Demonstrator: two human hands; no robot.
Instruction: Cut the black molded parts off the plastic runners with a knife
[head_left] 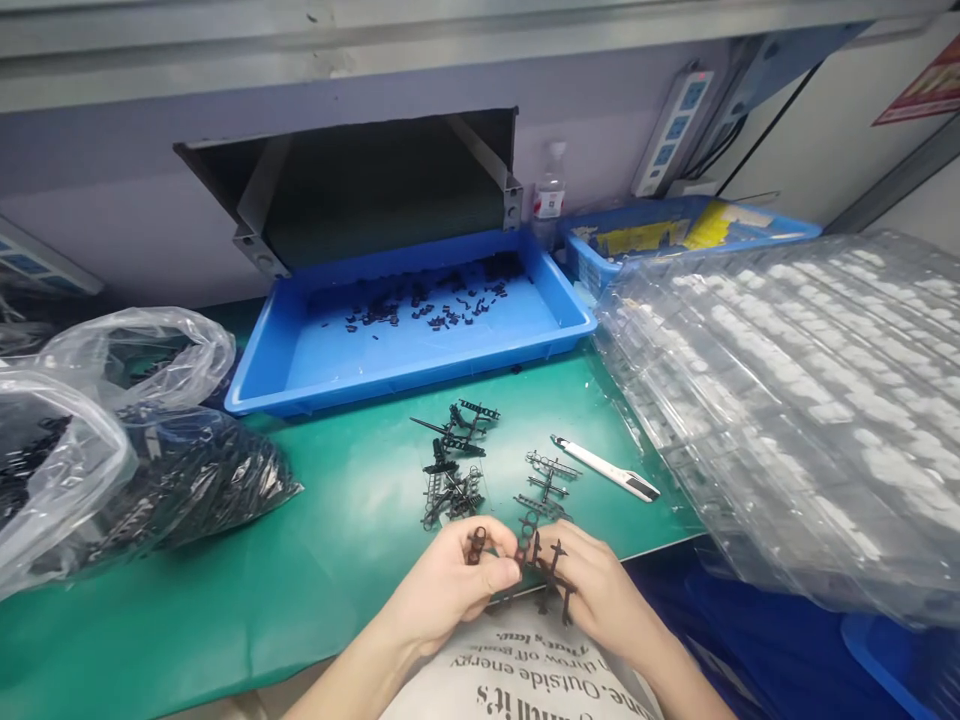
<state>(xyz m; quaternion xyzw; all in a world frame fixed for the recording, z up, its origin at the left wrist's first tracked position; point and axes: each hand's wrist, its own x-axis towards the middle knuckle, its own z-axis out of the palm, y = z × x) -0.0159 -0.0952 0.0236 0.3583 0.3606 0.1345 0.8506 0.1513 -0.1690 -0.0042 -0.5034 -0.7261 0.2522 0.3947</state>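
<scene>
Black plastic frame (556,576), up at the near edge of the bench (337,600), left hand (456,580) pinching it, right hand (596,578) with fingers curled around it! Looks light and stiff, thin arms probably snappable; its central stem seems safest to hold.

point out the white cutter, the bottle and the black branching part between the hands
White cutter (606,468), head view: handle
Bottle (550,204), head view: label
Black branching part (553,575), head view: thin bar
</scene>
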